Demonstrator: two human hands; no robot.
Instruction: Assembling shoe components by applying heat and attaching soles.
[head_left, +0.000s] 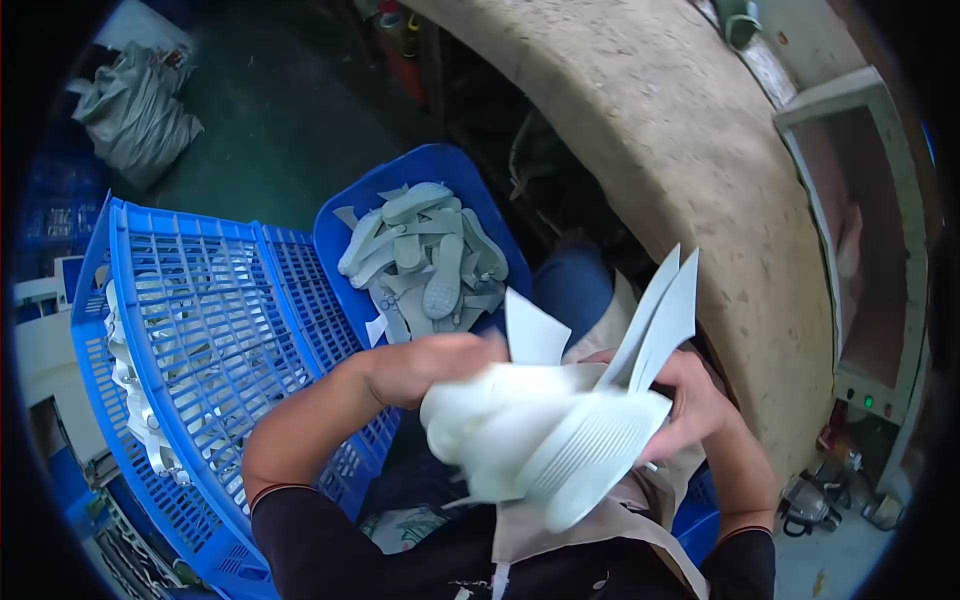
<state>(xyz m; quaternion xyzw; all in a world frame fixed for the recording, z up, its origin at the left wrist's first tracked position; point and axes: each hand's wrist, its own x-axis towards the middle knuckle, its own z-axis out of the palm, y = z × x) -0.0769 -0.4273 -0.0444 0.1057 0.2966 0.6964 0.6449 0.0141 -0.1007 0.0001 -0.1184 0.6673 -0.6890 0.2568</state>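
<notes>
In front of my body I hold a bunch of white shoes (590, 450), smeared by motion. One shows a ribbed sole, and pointed white flaps (665, 315) stick up from the bunch. My right hand (690, 405) is closed around its right side, fingers partly behind the flaps. At the upper left of the bunch, my left hand (435, 362) is blurred, its fingers curled against the shoes. Just beyond stands a blue tub (335, 270) heaped with similar pale shoes (440, 285), some with their soles up.
To the left, a tall blue slatted crate (205, 330) holds more white pieces with straps. A worn, curved tan bench edge (640, 130) runs along the right, with a framed window panel (865, 240) beyond it. A grey sack (140, 115) lies on the dark green floor (290, 110).
</notes>
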